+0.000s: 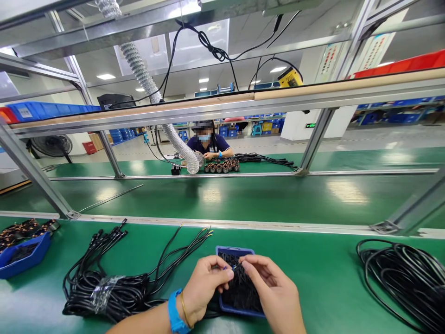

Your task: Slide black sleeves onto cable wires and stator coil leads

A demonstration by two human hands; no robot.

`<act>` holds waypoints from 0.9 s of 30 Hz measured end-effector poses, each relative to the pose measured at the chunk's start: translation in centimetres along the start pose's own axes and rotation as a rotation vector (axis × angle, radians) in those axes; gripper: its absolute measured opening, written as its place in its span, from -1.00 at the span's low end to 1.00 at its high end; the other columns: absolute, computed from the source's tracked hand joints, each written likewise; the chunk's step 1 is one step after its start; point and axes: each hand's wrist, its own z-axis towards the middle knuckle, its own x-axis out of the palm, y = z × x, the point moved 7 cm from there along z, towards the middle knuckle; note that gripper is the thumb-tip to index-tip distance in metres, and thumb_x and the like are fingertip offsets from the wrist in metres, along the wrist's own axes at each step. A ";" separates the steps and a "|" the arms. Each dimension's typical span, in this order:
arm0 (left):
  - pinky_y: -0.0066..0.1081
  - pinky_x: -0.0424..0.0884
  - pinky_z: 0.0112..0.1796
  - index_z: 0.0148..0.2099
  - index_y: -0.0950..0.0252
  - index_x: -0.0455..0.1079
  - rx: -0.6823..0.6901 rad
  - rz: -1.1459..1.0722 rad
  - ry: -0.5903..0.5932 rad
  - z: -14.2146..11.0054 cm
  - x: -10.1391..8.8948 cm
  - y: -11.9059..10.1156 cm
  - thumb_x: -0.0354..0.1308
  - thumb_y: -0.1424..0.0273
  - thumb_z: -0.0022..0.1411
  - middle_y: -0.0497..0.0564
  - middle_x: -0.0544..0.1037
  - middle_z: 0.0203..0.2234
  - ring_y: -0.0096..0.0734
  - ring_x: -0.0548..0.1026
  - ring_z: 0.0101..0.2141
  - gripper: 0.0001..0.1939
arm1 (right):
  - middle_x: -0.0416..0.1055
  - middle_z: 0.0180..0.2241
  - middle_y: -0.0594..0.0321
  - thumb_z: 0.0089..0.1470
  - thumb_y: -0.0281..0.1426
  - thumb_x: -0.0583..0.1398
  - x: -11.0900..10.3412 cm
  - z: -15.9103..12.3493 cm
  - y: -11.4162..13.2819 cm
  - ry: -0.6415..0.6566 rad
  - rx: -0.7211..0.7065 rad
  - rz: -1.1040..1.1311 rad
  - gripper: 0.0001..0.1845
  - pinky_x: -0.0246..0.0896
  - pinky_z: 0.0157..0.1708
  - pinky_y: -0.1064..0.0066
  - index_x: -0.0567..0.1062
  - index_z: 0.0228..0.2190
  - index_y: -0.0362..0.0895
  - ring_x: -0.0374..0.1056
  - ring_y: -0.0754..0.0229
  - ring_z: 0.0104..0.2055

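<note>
A thin, blue-tinged wire end (233,268) is held over the blue tray (243,312) of short black pieces, pinched by the closed grip of the left hand (206,283). By the right hand (273,283), a tiny dark piece (239,264) seems tightly pinched too. The two are apparently being joined, so fine alignment is called for. On the green counter (323,278), a tied cable bundle (132,294) and a coil (406,278) are laid; beyond the metal frame (222,116), a co-worker (222,144) is seen.

Room lies between bin (235,251) and cable coil (412,278); bundle (130,294) blocks left.
</note>
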 end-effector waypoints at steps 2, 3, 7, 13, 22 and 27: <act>-0.47 0.15 -0.47 -0.41 0.32 0.39 -0.005 -0.011 -0.005 0.0 0.0 0.1 0.49 0.05 -0.20 -0.12 0.39 -0.62 -0.49 0.31 -0.54 -0.49 | 0.65 -0.37 0.07 -0.10 -0.01 0.39 0.2 0.0 0.1 0.025 -0.013 -0.022 -0.61 0.53 -0.26 0.37 0.63 -0.43 -0.09 0.59 0.06 -0.32; -0.47 0.15 -0.47 -0.41 0.31 0.39 -0.004 -0.014 -0.007 0.0 0.0 0.1 0.49 0.05 -0.20 -0.12 0.39 -0.62 -0.50 0.31 -0.54 -0.49 | 0.65 -0.37 0.08 -0.07 -0.01 0.38 0.3 0.0 0.1 0.033 -0.028 -0.046 -0.62 0.53 -0.27 0.37 0.63 -0.43 -0.09 0.59 0.05 -0.32; -0.47 0.15 -0.47 -0.41 0.31 0.40 0.004 -0.017 -0.001 0.0 0.0 0.2 0.49 0.05 -0.19 -0.12 0.39 -0.62 -0.50 0.30 -0.54 -0.50 | 0.65 -0.38 0.13 0.03 -0.03 0.31 0.4 -0.2 1.1 0.010 -0.158 -0.228 -0.65 0.51 -0.28 0.37 0.64 -0.42 -0.06 0.58 0.07 -0.34; -0.46 0.17 -0.46 -0.38 0.32 0.42 0.014 -0.004 0.040 0.0 0.1 0.2 0.49 0.06 -0.16 -0.12 0.38 -0.62 -0.50 0.30 -0.53 -0.51 | 0.65 -0.40 0.20 0.07 -0.06 0.28 0.5 -0.1 1.5 0.070 -0.252 -0.308 -0.68 0.52 -0.33 0.42 0.66 -0.36 -0.04 0.58 0.12 -0.41; -0.45 0.14 -0.47 -0.26 0.38 0.52 0.020 0.005 0.024 -0.1 0.1 0.1 0.44 0.05 -0.09 -0.13 0.37 -0.64 -0.52 0.29 -0.56 -0.49 | 0.57 -0.04 -0.04 0.09 -0.45 0.28 2.6 -0.4 -0.2 0.215 -0.586 -1.063 -0.87 0.41 -0.01 -0.09 0.68 -0.33 -0.11 0.43 -0.26 0.04; -0.46 0.10 -0.49 -0.33 0.34 0.47 0.013 0.001 0.022 -0.1 0.1 0.2 0.44 0.05 -0.10 -0.14 0.35 -0.66 -0.52 0.26 -0.57 -0.53 | 0.54 -0.02 0.03 -0.01 -0.61 0.32 3.9 -1.0 -1.2 0.255 -0.595 -1.186 -0.79 0.34 0.05 -0.04 0.67 -0.38 -0.08 0.38 -0.22 0.11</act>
